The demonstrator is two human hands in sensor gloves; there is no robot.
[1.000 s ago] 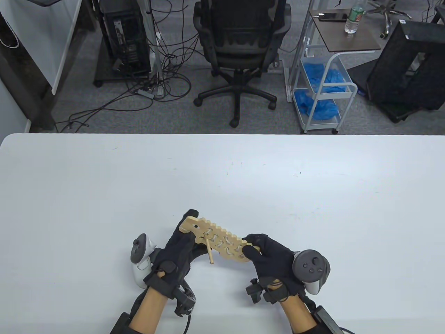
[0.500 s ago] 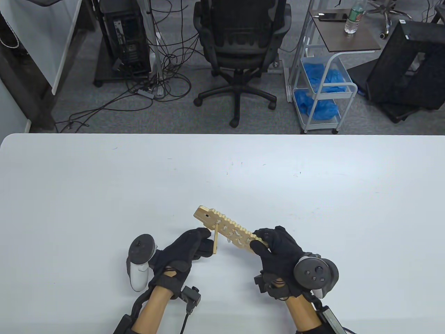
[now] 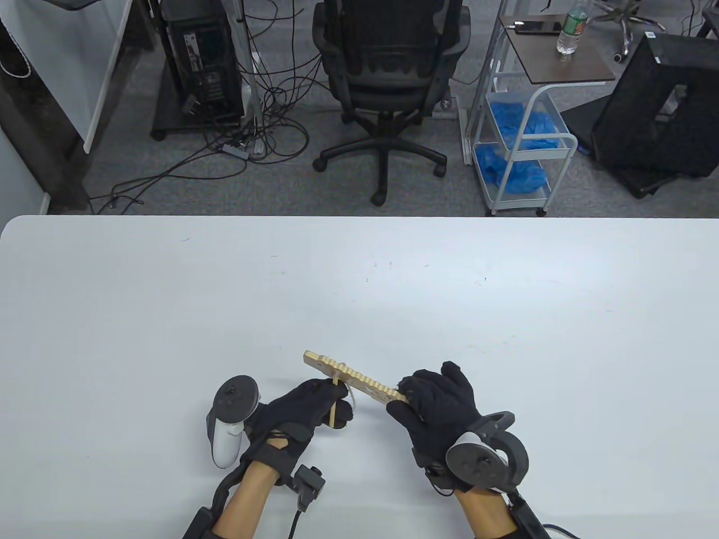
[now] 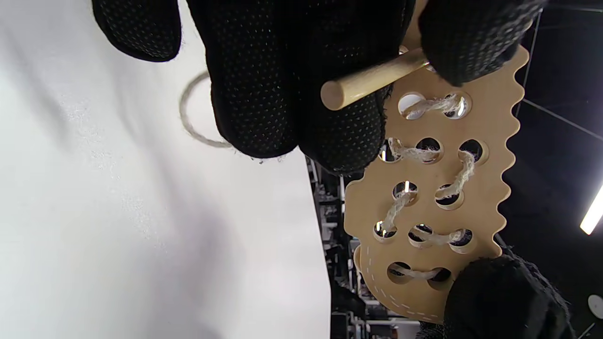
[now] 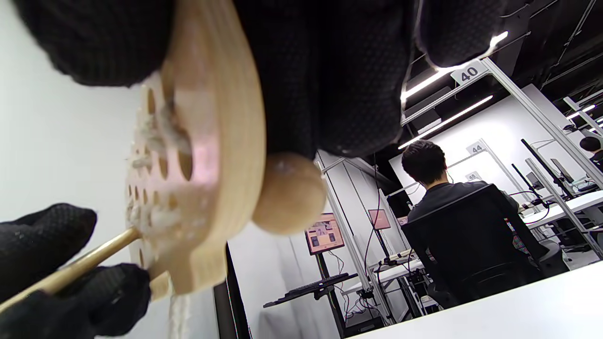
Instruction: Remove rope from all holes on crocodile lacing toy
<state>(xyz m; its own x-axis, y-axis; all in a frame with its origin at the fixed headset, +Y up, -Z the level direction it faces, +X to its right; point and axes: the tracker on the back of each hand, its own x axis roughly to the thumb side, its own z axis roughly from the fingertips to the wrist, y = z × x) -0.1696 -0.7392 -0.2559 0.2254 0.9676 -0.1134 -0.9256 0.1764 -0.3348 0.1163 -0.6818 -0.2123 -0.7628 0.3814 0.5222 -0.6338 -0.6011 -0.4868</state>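
The left hand (image 3: 306, 407) pinches the thin wooden lacing needle (image 3: 333, 404); the right hand (image 3: 435, 401) grips the tan wooden crocodile board (image 3: 359, 382) above the table, its long axis spanning both, the pale rope (image 4: 443, 188) still laced.

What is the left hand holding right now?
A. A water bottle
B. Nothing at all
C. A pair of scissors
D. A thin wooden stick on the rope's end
D: the left hand pinches the wooden stick beside the laced board.
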